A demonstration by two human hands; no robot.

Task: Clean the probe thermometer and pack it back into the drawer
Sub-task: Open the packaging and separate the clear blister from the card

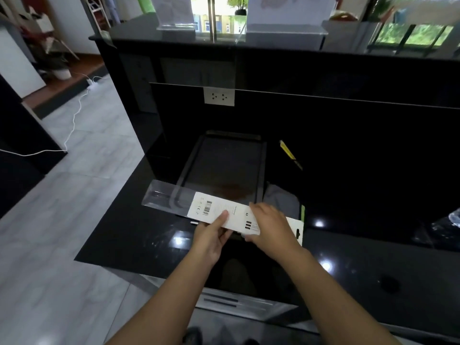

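Both hands hold a long thermometer package (199, 206) over the black counter: a clear plastic sleeve with a white printed card bearing a barcode. My left hand (211, 235) grips the card's near edge, thumb on top. My right hand (271, 225) clasps the package's right end, by the hang tab (297, 230). A small metal tip (193, 222) pokes out beneath the card on the counter. A yellow and black item (290, 154) lies farther back on the right. Whether the probe is inside the sleeve cannot be told.
A black tray (184, 170) with a brownish stain sits on the glossy black counter (129, 235) behind the package. A grey cloth (281, 197) lies right of the tray. A raised back wall carries a white socket (219, 96). A drawer front (234, 301) shows below the counter edge.
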